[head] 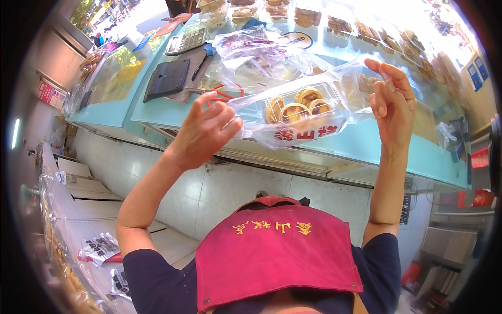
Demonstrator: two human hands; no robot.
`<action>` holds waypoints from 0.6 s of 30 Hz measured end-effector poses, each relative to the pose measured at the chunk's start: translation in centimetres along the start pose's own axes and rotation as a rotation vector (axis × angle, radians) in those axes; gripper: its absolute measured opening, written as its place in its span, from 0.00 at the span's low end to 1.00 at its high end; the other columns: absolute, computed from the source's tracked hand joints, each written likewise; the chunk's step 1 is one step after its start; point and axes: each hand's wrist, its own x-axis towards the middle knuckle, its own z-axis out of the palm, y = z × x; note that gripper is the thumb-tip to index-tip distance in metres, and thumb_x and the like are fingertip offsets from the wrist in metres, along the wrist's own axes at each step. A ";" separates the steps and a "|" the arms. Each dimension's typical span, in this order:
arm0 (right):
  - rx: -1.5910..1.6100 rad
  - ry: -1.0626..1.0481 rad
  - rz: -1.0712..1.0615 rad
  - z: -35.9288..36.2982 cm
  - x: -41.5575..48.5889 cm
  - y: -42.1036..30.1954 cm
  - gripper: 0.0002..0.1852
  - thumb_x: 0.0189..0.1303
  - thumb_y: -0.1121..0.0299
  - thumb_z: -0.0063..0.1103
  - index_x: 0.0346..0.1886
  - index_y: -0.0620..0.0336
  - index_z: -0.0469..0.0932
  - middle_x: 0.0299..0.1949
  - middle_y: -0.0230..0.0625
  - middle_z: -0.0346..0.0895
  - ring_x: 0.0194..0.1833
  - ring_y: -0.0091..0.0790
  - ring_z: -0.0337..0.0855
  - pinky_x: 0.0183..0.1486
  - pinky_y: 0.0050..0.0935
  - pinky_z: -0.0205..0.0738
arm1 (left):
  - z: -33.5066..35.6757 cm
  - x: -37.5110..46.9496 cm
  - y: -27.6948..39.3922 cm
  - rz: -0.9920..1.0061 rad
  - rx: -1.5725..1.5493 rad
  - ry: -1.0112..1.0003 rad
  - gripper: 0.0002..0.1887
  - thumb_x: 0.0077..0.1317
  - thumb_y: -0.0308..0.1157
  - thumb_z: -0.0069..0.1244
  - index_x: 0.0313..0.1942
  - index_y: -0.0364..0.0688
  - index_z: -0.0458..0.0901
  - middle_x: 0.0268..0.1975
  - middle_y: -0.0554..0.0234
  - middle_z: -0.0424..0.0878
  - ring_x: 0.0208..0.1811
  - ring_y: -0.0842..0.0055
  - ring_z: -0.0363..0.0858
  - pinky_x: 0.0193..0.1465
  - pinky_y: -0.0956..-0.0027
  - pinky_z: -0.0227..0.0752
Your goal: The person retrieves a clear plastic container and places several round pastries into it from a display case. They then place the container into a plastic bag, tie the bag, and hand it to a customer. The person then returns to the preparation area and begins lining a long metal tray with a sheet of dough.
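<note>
A clear plastic bag (257,131) printed with red writing is stretched between my two hands above the glass counter. Inside it is a clear plastic box (332,93) holding several golden egg tarts (296,112), seen through the film. My left hand (208,127) grips one gathered end of the bag with curled fingers. The other end is pinched between the thumb and fingers of my right hand (394,100), which is raised higher. Just beyond my left hand lie red-handled scissors (227,94), partly covered by the bag.
Loose plastic bags (255,51) are heaped behind the held bag. A calculator (186,41), a black flat device (168,78) and a pen (199,67) lie left on the counter (157,114). Pastry boxes (308,17) line its far side. Across it shows a person's hand (180,17).
</note>
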 end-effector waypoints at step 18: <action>-0.161 -0.709 -0.105 17.8 -1.7 -1.6 0.44 0.42 0.70 0.79 0.66 0.65 0.68 0.43 0.38 0.76 0.41 0.33 0.79 0.43 0.31 0.75 | -8.8 -2.5 5.2 -0.365 -0.948 0.588 0.14 0.63 0.17 0.52 0.47 0.39 0.74 0.36 0.56 0.80 0.30 0.69 0.78 0.34 0.69 0.72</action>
